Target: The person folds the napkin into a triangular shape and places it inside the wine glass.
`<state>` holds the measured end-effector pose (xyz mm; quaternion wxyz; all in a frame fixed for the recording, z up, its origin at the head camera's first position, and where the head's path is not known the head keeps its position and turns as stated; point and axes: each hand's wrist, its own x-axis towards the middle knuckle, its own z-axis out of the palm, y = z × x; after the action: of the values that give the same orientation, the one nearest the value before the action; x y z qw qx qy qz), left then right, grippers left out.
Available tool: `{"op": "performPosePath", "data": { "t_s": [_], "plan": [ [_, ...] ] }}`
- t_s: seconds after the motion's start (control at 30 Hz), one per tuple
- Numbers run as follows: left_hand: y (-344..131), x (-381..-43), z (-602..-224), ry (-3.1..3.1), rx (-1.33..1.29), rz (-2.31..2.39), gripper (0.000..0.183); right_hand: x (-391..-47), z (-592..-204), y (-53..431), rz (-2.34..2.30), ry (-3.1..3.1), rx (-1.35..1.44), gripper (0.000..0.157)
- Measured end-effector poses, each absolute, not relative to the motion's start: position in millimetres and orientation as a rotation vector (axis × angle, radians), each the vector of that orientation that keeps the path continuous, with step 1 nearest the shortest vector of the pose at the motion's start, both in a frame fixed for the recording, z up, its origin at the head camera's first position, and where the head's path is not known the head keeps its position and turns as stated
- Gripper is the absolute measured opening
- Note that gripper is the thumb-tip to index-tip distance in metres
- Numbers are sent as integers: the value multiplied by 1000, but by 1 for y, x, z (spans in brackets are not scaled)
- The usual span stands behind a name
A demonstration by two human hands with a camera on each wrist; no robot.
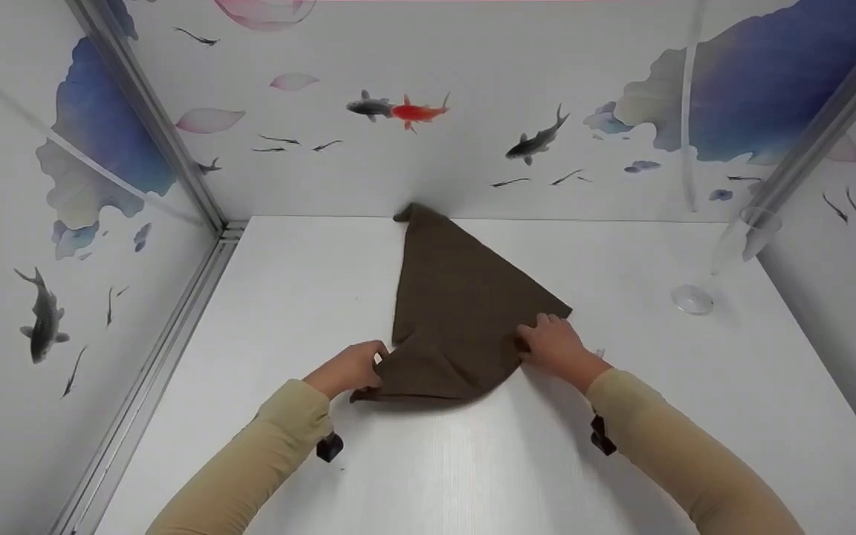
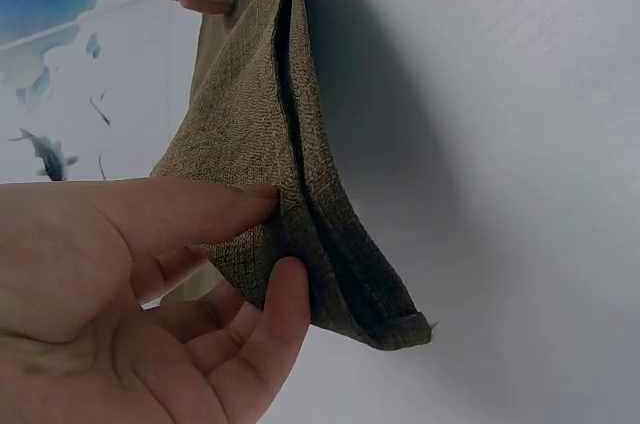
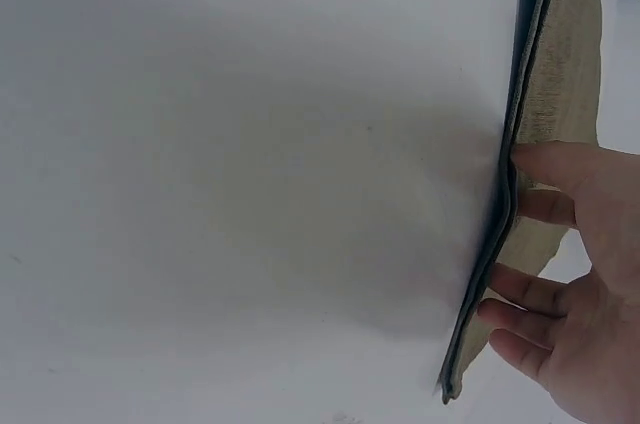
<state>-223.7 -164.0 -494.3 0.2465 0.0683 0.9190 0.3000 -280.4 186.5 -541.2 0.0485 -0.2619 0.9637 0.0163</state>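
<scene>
A dark brown cloth (image 1: 458,297), folded over in layers, lies across the middle of the white table, its far corner at the back wall. At its near left corner, my left hand (image 1: 357,368) pinches the layered edge between thumb and fingers. The left wrist view shows this hand (image 2: 200,294) close, with a dark gap between the cloth layers (image 2: 240,124) beside the fingertips. My right hand (image 1: 556,343) grips the right edge, just below the right corner. In the right wrist view, the fingers (image 3: 530,291) of that hand are spread along the folded edge.
A clear stemmed glass (image 1: 692,299) stands at the right rear of the table (image 1: 695,416). Printed walls enclose the back and both sides, with a metal rail (image 1: 153,386) along the left. A small clear object (image 1: 600,353) shows beside my right wrist.
</scene>
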Motion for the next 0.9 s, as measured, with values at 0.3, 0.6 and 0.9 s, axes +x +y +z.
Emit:
{"op": "performPosePath", "data": {
  "t_s": [0.3, 0.6, 0.9],
  "plan": [
    [-172, -231, -491, 2635, 168, 701, 34, -271, -537, 181, -2, 2864, -747, 34],
    [-181, -236, -492, 2690, 113, 711, 32, -264, -538, 177, -78, 2776, -676, 30],
    [-190, -238, -489, 2757, 143, 646, 29, -259, -545, 177, -167, 2761, -602, 30]
  ]
}}
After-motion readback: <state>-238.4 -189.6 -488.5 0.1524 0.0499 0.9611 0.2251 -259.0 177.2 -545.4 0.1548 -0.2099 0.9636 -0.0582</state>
